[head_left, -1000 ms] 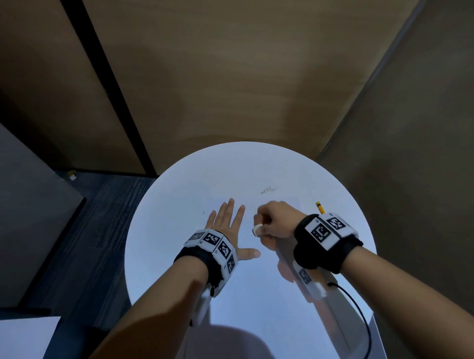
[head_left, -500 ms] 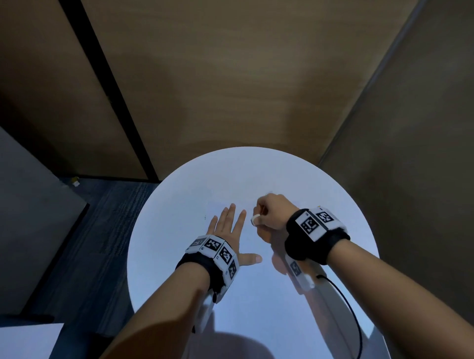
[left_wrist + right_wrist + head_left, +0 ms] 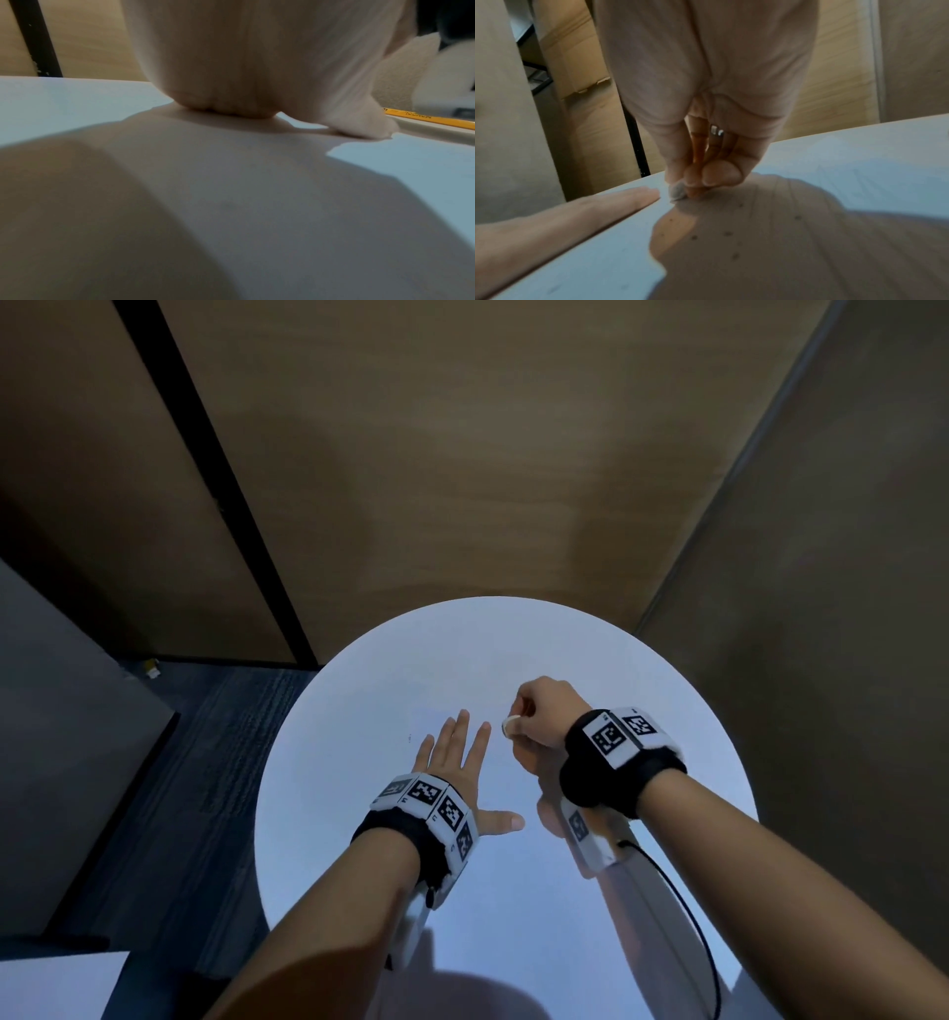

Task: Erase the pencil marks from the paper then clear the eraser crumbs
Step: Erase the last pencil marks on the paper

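Wood-panelled walls enclose a round white desk standing over dark carpet. A white paper sheet lies flat on the desk beneath both hands. The left hand rests palm-down on the sheet, fingers straight and spread, thumb out to the side. Just to its right, the right hand has its fingers curled, thumb and fingertips pinching a small grey-white rubber eraser whose tip touches the paper. Dark eraser crumbs are scattered on the sheet nearer the right wrist. A yellow wooden pencil lies on the desk beyond the left thumb.
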A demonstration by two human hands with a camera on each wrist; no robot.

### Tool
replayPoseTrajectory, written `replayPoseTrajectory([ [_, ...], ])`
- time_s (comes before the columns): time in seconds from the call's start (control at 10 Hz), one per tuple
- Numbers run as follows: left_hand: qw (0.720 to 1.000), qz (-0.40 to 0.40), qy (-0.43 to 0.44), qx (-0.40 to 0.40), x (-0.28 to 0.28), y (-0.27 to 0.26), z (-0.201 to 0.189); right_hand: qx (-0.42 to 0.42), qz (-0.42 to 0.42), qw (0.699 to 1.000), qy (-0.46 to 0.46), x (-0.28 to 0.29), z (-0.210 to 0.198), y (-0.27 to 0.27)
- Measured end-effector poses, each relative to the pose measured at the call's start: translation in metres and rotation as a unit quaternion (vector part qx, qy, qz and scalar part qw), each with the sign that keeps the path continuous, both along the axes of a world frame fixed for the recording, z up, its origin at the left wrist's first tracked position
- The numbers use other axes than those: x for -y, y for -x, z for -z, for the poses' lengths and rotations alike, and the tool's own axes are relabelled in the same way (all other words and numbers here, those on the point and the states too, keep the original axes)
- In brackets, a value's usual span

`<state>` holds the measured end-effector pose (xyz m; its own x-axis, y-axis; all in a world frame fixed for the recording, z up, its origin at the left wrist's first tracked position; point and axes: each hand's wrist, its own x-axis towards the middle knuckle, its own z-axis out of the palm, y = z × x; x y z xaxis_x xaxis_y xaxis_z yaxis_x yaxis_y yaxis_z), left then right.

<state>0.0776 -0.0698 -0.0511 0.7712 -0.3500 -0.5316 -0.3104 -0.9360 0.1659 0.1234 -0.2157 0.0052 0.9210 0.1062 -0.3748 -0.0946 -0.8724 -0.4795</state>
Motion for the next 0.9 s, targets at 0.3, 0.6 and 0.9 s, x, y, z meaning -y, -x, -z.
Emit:
replayPoseTrajectory([
  [0.3,1.000,-0.001,0.009,-0.001,0.000,0.000,0.001,-0.035,-0.060,0.997,0.020,0.004,-0.004,0.012],
  [0.6,1.000,-0.005,0.015,0.001,0.000,0.000,0.001,-0.036,-0.068,0.997,0.022,0.007,-0.001,0.014],
  [0.9,1.000,-0.010,0.011,0.000,0.000,0.000,0.001,0.021,-0.003,1.000,-0.009,-0.003,0.003,0.003],
])
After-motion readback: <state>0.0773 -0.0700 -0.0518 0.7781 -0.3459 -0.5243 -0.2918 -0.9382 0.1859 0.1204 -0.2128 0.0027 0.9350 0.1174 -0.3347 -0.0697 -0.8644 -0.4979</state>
